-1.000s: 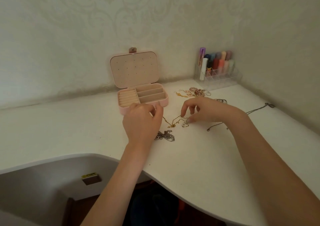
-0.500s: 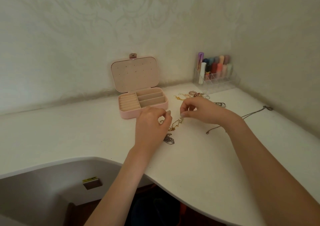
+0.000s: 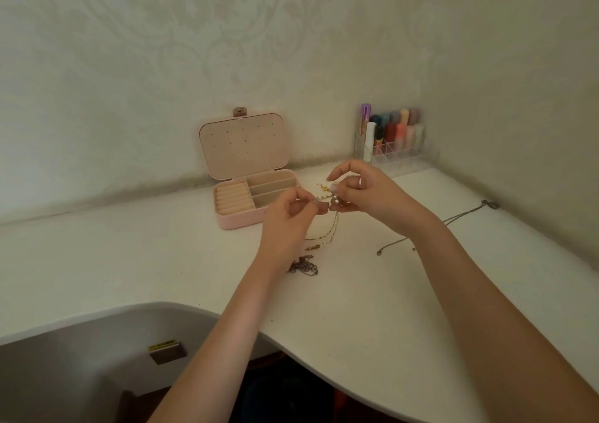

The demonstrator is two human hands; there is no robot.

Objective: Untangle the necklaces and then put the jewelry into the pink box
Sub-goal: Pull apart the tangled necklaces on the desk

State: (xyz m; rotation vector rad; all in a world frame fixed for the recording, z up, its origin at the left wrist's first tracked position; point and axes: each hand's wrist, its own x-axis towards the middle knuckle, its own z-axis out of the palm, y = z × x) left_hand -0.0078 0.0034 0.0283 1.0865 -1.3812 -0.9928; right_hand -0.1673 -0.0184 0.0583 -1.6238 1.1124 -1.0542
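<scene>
Both hands raised since before, left hand (image 3: 288, 218), right hand (image 3: 363, 192), pinching gold chain (image 3: 334, 225) (knot hidden)

Two pale walls (image 3: 162, 66) meet in a corner on the right. They have a faint swirly pattern. A white desk (image 3: 113, 260) fills the corner, and its front edge curves in. A clear rack (image 3: 405, 156) of colored tubes stands at the back. Under the desk it is dark. The light is soft.

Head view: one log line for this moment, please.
left hand + right hand: pinch gold necklace | pink box: open | dark chains on table
</scene>
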